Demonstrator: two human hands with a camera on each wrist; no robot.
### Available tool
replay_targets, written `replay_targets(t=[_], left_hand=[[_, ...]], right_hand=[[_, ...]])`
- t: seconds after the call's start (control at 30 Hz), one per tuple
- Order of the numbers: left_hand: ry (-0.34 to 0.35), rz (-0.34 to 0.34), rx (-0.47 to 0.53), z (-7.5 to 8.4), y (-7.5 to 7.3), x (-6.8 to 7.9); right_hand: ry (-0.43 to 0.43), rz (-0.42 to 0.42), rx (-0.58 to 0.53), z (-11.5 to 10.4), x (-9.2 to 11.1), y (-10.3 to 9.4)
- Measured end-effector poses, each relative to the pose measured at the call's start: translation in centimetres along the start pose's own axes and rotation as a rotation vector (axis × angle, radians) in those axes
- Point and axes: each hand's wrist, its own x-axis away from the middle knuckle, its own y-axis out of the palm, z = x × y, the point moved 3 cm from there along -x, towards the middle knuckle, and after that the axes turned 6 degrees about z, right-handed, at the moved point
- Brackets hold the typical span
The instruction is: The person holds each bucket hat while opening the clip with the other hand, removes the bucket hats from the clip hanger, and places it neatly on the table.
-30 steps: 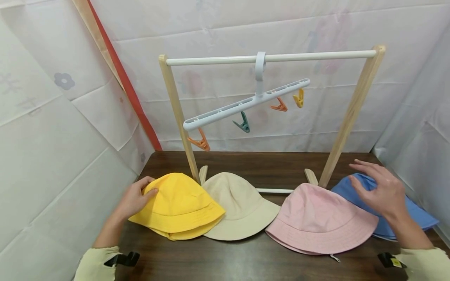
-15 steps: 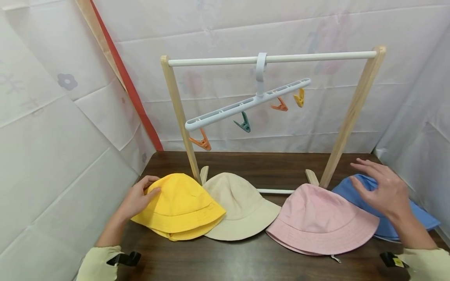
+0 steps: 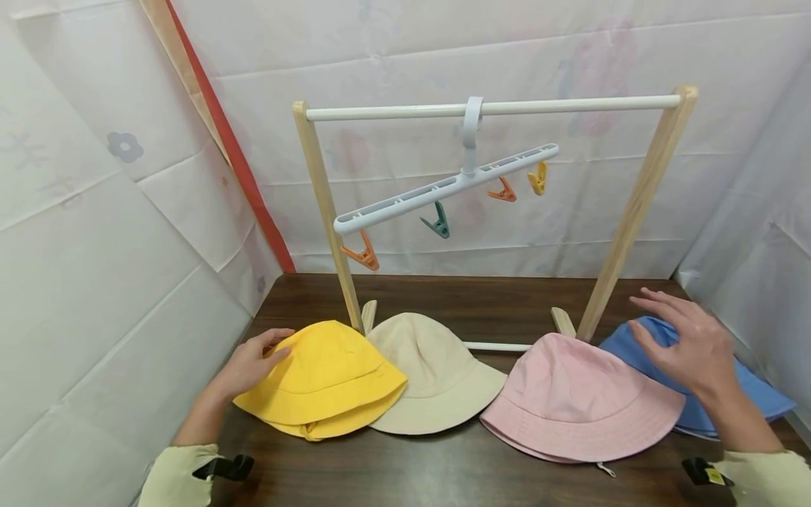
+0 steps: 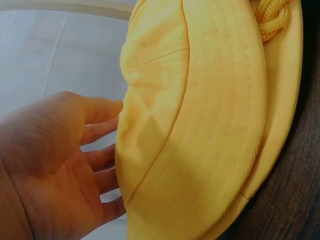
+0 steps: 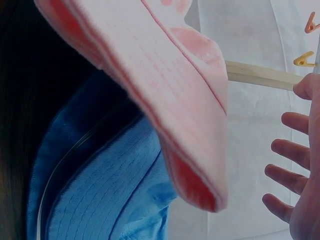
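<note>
My left hand [image 3: 250, 362] is at the left side of a yellow bucket hat [image 3: 329, 366]. In the left wrist view its spread, relaxed fingers reach to the crown, their tips partly hidden by the cloth. A yellow knotted cord [image 4: 273, 19] shows at that hat's brim. Over the blue hat [image 3: 750, 384] hovers my right hand [image 3: 693, 345], fingers apart and holding nothing; the right wrist view shows it away from the cloth. Between them lie a beige hat [image 3: 424, 373], partly behind the yellow one, and a pink bucket hat [image 3: 579, 394] overlapping the blue one.
Behind the hats stands a wooden rack with a white top rail [image 3: 583, 105]. A pale clip hanger [image 3: 405, 204] hangs from it, bearing orange clips [image 3: 362, 253], a green clip [image 3: 437, 222] and a yellow clip [image 3: 538, 179]. White sheets enclose the dark table [image 3: 393, 472].
The yellow hat's crown has sunk slightly, and its cord shows more below the brim. My left fingers have shifted a little on it. My right hand stays nearly still.
</note>
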Motion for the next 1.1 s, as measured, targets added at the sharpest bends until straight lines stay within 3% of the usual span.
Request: replay_targets(t=[0.47,0.87,1.1], left_hand=[[-0.036,-0.136,0.006,-0.7,1.0,0.0],[-0.004,-0.135,0.018,-0.5,1.1,0.1],[0.05,-0.087,0.006,-0.3,0.9,-0.1]], right_hand=[[-0.006,0.009,-0.002,0.1,0.1,-0.1],[0.007,0.002,-0.016,0.0,0.1,0.0],[0.012,-0.005,-0.027,0.0,-0.3,0.0]])
